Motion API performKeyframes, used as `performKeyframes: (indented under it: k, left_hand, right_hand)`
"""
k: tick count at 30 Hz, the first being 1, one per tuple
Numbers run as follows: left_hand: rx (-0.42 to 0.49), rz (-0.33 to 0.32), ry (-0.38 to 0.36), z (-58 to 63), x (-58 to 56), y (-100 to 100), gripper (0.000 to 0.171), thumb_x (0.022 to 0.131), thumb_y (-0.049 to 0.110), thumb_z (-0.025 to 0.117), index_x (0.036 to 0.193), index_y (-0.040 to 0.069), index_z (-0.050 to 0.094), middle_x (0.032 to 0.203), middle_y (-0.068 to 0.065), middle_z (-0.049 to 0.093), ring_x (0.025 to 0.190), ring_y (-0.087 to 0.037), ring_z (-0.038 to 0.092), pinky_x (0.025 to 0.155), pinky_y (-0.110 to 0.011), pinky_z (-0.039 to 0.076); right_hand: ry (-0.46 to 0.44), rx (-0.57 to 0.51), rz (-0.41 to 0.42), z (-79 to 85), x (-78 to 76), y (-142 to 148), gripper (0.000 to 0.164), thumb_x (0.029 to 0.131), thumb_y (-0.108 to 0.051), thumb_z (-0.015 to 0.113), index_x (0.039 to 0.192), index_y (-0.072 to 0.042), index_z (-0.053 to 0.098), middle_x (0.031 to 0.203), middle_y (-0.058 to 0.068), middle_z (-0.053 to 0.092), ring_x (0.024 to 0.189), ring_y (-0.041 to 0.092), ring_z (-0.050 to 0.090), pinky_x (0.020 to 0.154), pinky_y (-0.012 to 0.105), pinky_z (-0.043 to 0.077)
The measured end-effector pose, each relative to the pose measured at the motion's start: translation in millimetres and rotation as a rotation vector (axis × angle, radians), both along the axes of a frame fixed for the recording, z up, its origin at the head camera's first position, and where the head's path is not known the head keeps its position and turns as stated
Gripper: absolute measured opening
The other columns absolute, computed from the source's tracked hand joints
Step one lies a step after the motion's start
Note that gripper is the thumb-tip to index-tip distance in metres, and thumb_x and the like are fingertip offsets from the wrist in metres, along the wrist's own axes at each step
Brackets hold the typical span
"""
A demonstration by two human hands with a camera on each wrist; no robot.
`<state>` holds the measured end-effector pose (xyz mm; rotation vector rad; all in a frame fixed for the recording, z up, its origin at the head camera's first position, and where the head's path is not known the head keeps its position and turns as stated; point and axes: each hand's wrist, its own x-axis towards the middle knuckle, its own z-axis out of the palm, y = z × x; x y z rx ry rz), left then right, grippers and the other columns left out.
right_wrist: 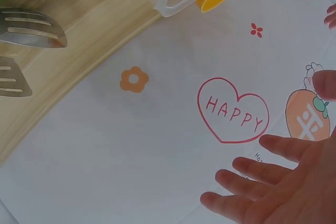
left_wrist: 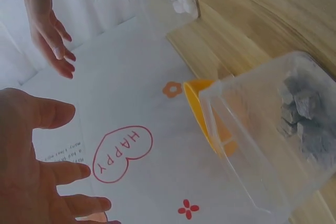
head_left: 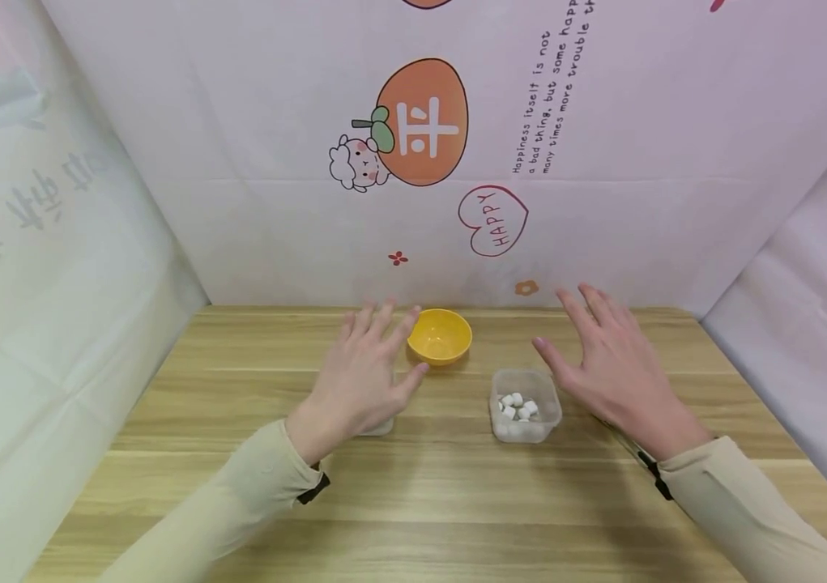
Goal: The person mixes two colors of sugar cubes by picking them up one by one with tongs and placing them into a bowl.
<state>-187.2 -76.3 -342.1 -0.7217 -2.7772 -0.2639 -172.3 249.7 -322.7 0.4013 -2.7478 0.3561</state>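
My left hand [head_left: 358, 385] hovers with fingers spread above a clear plastic container [head_left: 381, 428], mostly hidden beneath it in the head view. In the left wrist view that container holds several dark grey cubes [left_wrist: 307, 103]. My right hand [head_left: 617, 372], fingers spread and holding nothing, is raised beside a second clear container [head_left: 526, 434] with several white cubes [head_left: 509, 412] inside. Metal slotted ends, apparently of tongs [right_wrist: 34, 29], show in the right wrist view; the head view shows them mostly covered by the right hand and forearm. Between the hands, farther back, stands a yellow bowl [head_left: 441, 336].
The wooden table [head_left: 428, 510] ends at a white printed cloth [head_left: 274, 235] hanging behind it. More white cloth [head_left: 78, 267] hangs along the left side and the right side.
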Motion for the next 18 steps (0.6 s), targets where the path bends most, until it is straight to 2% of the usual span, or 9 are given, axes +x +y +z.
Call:
performKeyframes:
  k: [3,9,13,18]
  left_hand:
    - [0.017,-0.015,-0.007,-1.1,2.7,4.2,0.075,0.102,0.054,0.058,0.165,0.019,0.037,0.167,-0.018,0.034,0.152,-0.044,0.032,0.127,-0.060,0.026]
    - [0.032,-0.037,-0.040,-5.4,7.0,13.9,0.081,0.100,0.053,0.063,0.166,0.016,0.035,0.169,-0.018,0.029,0.153,-0.042,0.031,0.127,-0.058,0.026]
    - [0.026,-0.045,-0.063,-9.2,9.5,20.3,0.087,0.096,0.053,0.068,0.166,0.014,0.034,0.171,-0.017,0.025,0.153,-0.042,0.031,0.125,-0.054,0.031]
    - [0.073,-0.102,-0.110,-15.5,10.3,28.4,0.087,0.096,0.045,0.073,0.165,0.009,0.034,0.170,-0.019,0.028,0.153,-0.042,0.031,0.125,-0.053,0.031]
  right_hand:
    - [0.011,-0.008,0.006,-1.2,3.0,3.3,0.081,0.103,-0.055,0.057,0.158,0.002,0.041,0.156,0.033,0.040,0.145,0.052,0.034,0.122,0.068,0.027]
    - [0.011,-0.028,-0.002,-4.8,9.8,10.1,0.076,0.104,-0.050,0.060,0.154,0.005,0.045,0.147,0.034,0.050,0.135,0.055,0.045,0.110,0.072,0.039]
    - [-0.056,-0.052,-0.031,-7.3,13.6,15.6,0.075,0.105,-0.051,0.057,0.154,0.005,0.046,0.148,0.034,0.049,0.134,0.055,0.046,0.108,0.075,0.040]
    - [-0.141,-0.043,-0.078,-10.0,17.8,24.6,0.076,0.105,-0.052,0.056,0.155,0.005,0.044,0.151,0.036,0.046,0.136,0.057,0.043,0.108,0.076,0.038]
